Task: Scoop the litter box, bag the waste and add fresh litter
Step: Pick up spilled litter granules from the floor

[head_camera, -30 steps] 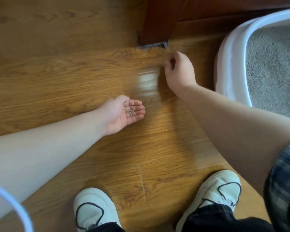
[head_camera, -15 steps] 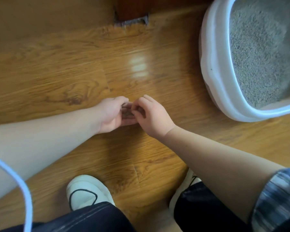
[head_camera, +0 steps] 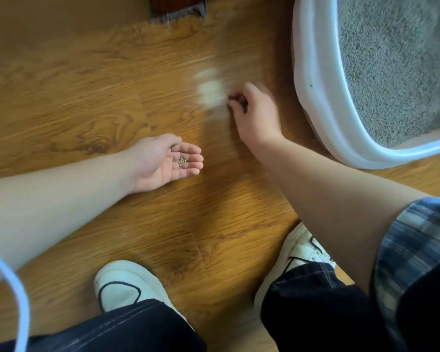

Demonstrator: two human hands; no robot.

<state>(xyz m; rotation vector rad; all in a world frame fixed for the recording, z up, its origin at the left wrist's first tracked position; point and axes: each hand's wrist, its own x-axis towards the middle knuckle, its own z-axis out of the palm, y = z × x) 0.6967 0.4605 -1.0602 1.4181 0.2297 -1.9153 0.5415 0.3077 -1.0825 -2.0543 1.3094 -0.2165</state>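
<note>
My left hand [head_camera: 167, 161] lies palm up just above the wooden floor [head_camera: 87, 118], fingers relaxed, with several small grey litter grains [head_camera: 181, 160] in the palm. My right hand [head_camera: 254, 113] reaches down to the floor left of the litter box. Its fingers are curled and the fingertips pinch at small dark grains there, blurred by motion. The white litter box [head_camera: 313, 80] stands at the upper right, filled with grey litter [head_camera: 389, 62].
My two white shoes [head_camera: 127, 285] [head_camera: 300, 250] and dark trouser legs fill the bottom. A dark wooden furniture leg [head_camera: 175, 6] stands at the top edge. A white curved cable [head_camera: 13, 290] crosses the lower left corner.
Half a second ago my right hand was at my left palm. It has since moved up and right to the floor beside the litter box. The left hand stays palm up with the grains.
</note>
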